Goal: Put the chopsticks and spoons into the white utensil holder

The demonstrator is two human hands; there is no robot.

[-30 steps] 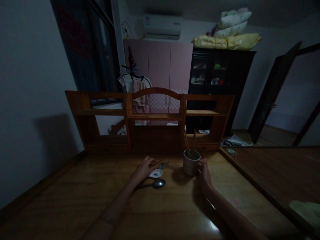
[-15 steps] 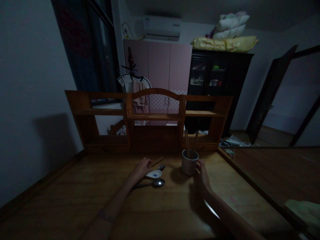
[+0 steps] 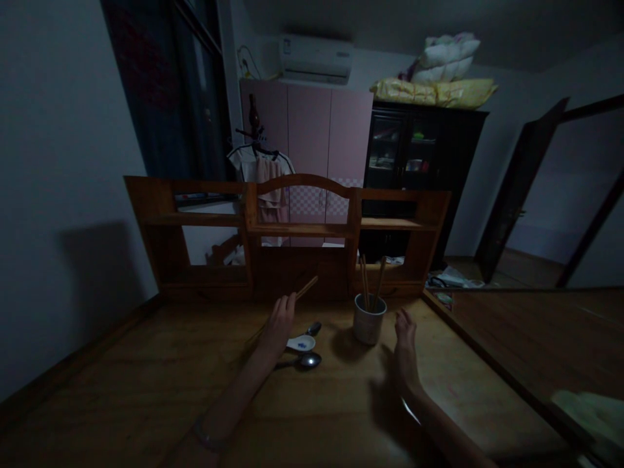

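Observation:
My left hand (image 3: pixel 280 322) is closed around a pair of chopsticks (image 3: pixel 307 286), raised above the desk with their tips pointing up and right. Beneath and beside that hand lie a white ceramic spoon (image 3: pixel 301 343) with a blue mark, a metal spoon (image 3: pixel 309 360) in front of it and another metal spoon (image 3: pixel 314 329) behind it. A light grey cup (image 3: pixel 369 323) stands upright, holding several chopsticks (image 3: pixel 373 286). To the right of the cup, apart from it, my right hand (image 3: pixel 405 344) is held with fingers loosely bent and nothing visible in them.
A wooden shelf unit (image 3: pixel 302 229) runs along the back of the wooden desk (image 3: pixel 312 416). The desk's raised right edge (image 3: pixel 487 361) borders the floor. A wall (image 3: pixel 63 260) closes off the left side. Pink and black cabinets stand farther back.
My left hand has lifted the chopsticks off the desk, their tips rising. My right hand has moved away from the cup to the right.

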